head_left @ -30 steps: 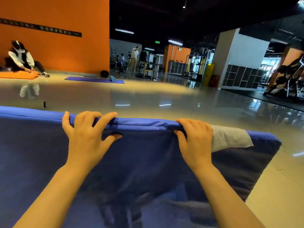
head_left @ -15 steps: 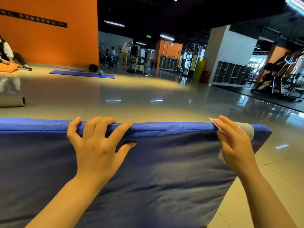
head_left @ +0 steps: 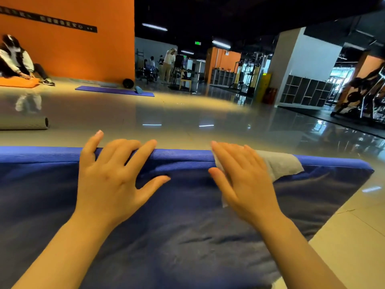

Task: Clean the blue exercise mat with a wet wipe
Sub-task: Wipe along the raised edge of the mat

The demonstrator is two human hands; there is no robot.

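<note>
We find the padded blue exercise mat [head_left: 187, 205] propped on the glossy floor. Our right hand [head_left: 243, 180], fingers flat, presses the white wet wipe [head_left: 279, 165] at its top edge, having slid leftward (wiping continues). Our left hand [head_left: 112, 174] steadies, fingers splayed.

Your left hand [head_left: 110, 180] and right hand [head_left: 243, 182] both lie along the far edge of the blue mat [head_left: 187, 236], the wet wipe [head_left: 279, 165] under the right one. Between them the edge is bare. Left of your left hand the mat runs unobstructed. Beyond the edge, open floor [head_left: 187, 113]; a rolled grey mat [head_left: 25, 123] lies far left.
</note>
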